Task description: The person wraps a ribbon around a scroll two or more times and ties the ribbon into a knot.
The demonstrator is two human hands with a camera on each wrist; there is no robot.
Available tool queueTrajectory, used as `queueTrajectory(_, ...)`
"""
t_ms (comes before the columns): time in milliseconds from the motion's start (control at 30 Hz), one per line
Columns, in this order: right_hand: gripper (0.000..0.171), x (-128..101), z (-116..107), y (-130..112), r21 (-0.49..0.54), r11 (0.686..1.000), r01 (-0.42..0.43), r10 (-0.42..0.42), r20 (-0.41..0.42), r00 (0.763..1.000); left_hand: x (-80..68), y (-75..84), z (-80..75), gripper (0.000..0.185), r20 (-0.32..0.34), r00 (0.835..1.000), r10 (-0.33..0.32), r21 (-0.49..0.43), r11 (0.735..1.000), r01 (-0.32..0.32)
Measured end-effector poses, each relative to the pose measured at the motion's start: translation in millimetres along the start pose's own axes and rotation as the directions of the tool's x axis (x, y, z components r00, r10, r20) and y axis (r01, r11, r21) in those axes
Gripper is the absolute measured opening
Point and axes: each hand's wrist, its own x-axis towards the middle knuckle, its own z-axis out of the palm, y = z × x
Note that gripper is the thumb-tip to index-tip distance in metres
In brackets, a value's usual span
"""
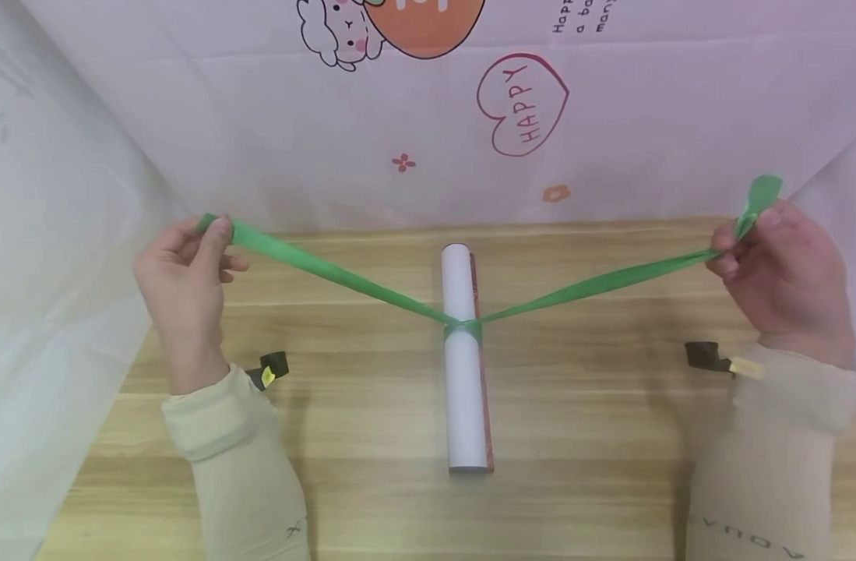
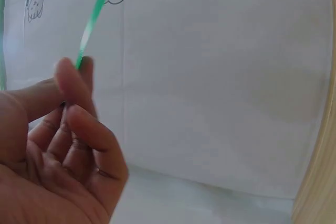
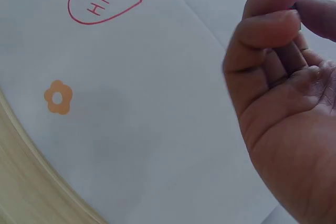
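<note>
- Left hand (image 1: 182, 269) pinches one ribbon (image 1: 329, 271) end.
- Right hand (image 1: 778, 269) pinches the other end.
- Ribbon is knotted round the roll (image 1: 464, 389) on the counter (image 1: 582, 421).

A pale wooden counter (image 1: 582, 436) filled the lower frame. Behind it hung a pink cloth (image 1: 259, 117), with a red "HAPPY" heart (image 1: 522, 104) at upper centre and a small orange flower (image 1: 555, 193) below.
</note>
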Motion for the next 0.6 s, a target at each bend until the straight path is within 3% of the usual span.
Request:
queueTrajectory(133,0.031,-10.0,-9.9,-5.4,-0.029,1.000,0.000,-0.002,-0.061,0.998,2.0,-0.7,-6.3,0.008,0.005,0.994,-0.107,0.101,0.989,0.106)
queueTrajectory(267,0.036,-19.7,-17.5,-8.0,-0.020,1.000,0.011,-0.014,-0.141,0.990,2.9,-0.5,-11.1,0.003,-0.001,0.988,-0.157,0.140,0.978,0.155)
queueTrajectory(433,0.040,-24.0,-21.7,-10.6,0.015,1.000,0.023,-0.020,-0.167,0.986,2.6,2.2,-15.6,0.010,-0.021,0.985,-0.169,0.124,0.978,0.170)
queueTrajectory(600,0.039,-24.5,-20.7,-13.0,-0.024,0.999,-0.031,0.028,-0.125,0.992,1.7,4.3,-14.5,0.006,0.024,0.990,-0.138,0.115,0.984,0.134)
